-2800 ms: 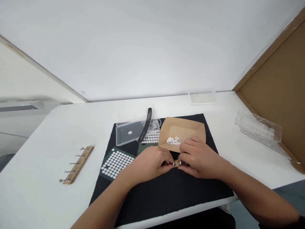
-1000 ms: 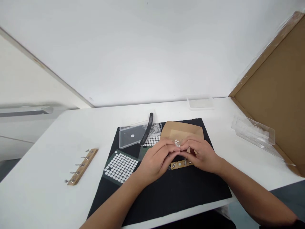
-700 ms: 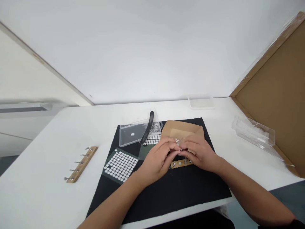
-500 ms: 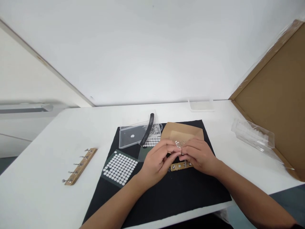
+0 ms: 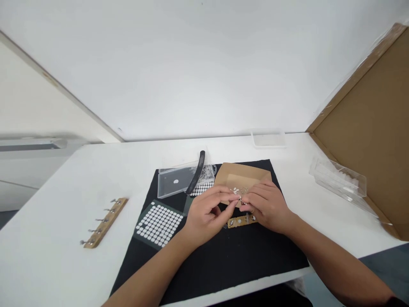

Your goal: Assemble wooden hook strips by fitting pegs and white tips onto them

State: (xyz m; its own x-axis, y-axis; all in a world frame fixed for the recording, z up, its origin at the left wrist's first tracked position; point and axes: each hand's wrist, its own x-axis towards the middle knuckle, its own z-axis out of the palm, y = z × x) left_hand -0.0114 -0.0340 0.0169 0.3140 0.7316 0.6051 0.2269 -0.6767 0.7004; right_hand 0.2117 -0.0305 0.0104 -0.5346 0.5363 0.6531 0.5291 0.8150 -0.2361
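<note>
My left hand (image 5: 206, 213) pinches one end of a small shiny metal piece (image 5: 240, 199) between thumb and forefinger. My right hand (image 5: 265, 207) grips its other side, fingers closed, so most of the piece is hidden. Just below the fingertips lies a short wooden strip (image 5: 235, 222) with metal fittings and a white dot on it, its right end partly covered by my right hand. Behind my hands is a brown paper sheet (image 5: 251, 169), where small white dots and clear bits (image 5: 235, 189) are scattered.
A sheet of white adhesive dots (image 5: 159, 225) lies on the black mat (image 5: 230, 268). A clear case (image 5: 172, 185) holds small pieces, with a black curved handle (image 5: 196, 172) across it. A wooden rack with metal hooks (image 5: 107, 221) is left; clear boxes (image 5: 341, 179) and cardboard (image 5: 367, 123) are right.
My fingertips have drawn slightly apart, showing more of the metal piece. The whole view has shifted a little; things on the table have stayed in place.
</note>
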